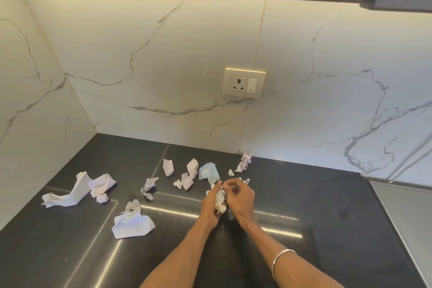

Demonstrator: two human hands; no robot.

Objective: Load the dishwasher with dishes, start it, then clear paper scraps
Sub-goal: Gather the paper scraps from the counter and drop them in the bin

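We hold a crumpled wad [220, 199] between both hands, left hand [211, 203] cupping it, right hand [239, 197] pinching its top; the blue scrap [208, 172] lies just beyond the wad, nearest our left fingers, its long axis slanting away rightward; we judge it next; other scraps [131, 223] lie left of the wad on the counter [339, 217].

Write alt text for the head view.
Both hands, left hand and right hand, hold a wad of crumpled paper above a black countertop strewn with paper scraps; a wall socket sits behind.
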